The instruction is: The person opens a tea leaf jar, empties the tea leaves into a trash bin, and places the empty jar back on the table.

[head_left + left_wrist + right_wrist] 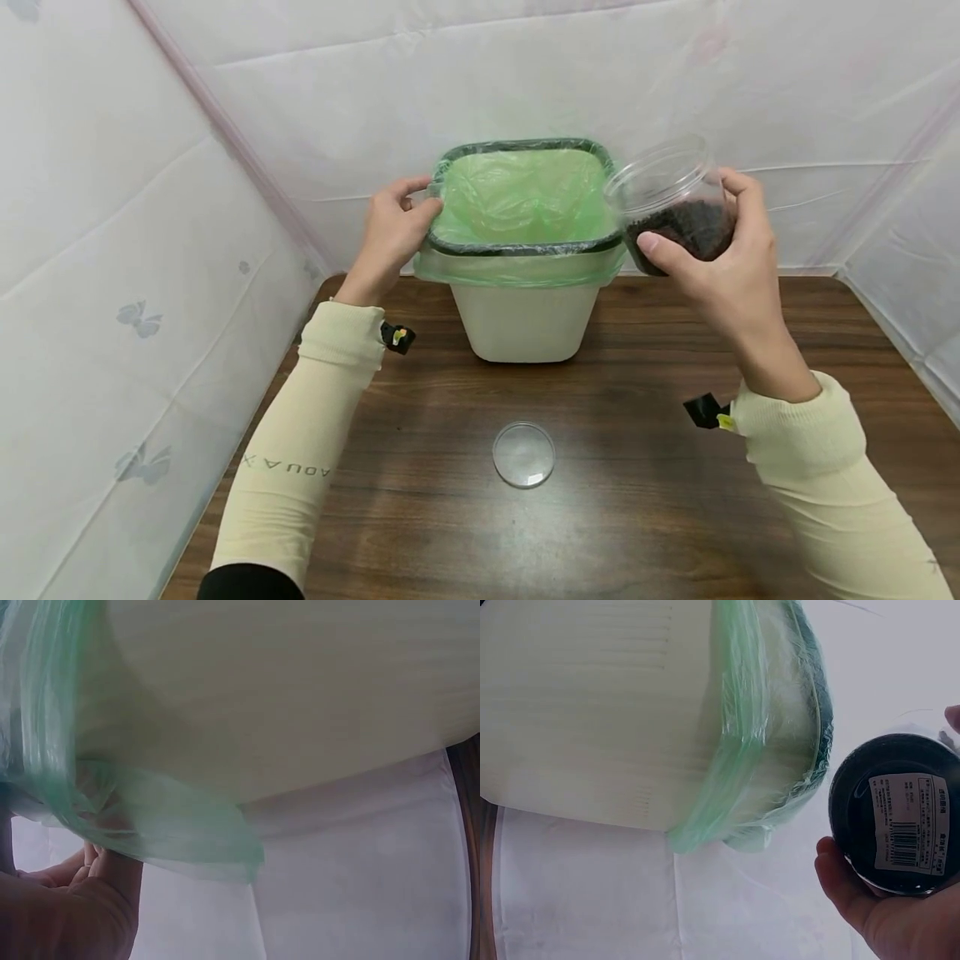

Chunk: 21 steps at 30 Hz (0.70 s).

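We gripped the lined bin on its left with our left hand; our right hand held a tilted jar of dark granules just right of it. A clear lid lay nearer.

Taking the head view as a clock face, the left hand at ten and the right hand at three make two. The left sleeve at eight and the right sleeve at four make another two. There is one jar at two o'clock, with one label on its base; the grains inside are too small to count. One bin, one bag at twelve. One lid between five and six. One table.
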Motion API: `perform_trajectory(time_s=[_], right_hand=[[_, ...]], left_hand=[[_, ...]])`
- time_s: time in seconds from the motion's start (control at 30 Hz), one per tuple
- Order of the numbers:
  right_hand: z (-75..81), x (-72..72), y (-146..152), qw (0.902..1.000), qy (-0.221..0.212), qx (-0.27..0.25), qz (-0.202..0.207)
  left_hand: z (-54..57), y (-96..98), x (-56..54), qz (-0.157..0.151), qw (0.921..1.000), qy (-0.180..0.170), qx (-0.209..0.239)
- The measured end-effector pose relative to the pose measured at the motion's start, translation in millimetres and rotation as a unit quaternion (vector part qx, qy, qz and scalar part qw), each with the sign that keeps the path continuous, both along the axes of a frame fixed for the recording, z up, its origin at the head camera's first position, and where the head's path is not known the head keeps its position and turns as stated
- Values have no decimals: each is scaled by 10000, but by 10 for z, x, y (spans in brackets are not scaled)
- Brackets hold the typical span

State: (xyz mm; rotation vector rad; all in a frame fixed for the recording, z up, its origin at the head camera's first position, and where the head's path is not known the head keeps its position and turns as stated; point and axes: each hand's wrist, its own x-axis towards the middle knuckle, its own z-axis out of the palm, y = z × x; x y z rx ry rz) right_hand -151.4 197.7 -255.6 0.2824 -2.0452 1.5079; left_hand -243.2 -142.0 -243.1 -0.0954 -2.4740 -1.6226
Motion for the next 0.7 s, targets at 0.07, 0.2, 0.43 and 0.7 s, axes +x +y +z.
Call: perform_trajectory(time_s=[0.07,0.2,0.43,0.7], right_hand=[[8,-20,-10,9999,46,-63,70],[17,-57,-29,9998,-10,-120,126],[21,-115,-46,9982,24,-467,363],[38,-152,-59,9985,158,-440,301]], left_hand=[[-3,3,1,-1,10000,24,36],[-5,8,7,0,9999,53,110],[-22,15,-6,102,9997,5,231],[-31,21,-6,107,9990,-51,421]])
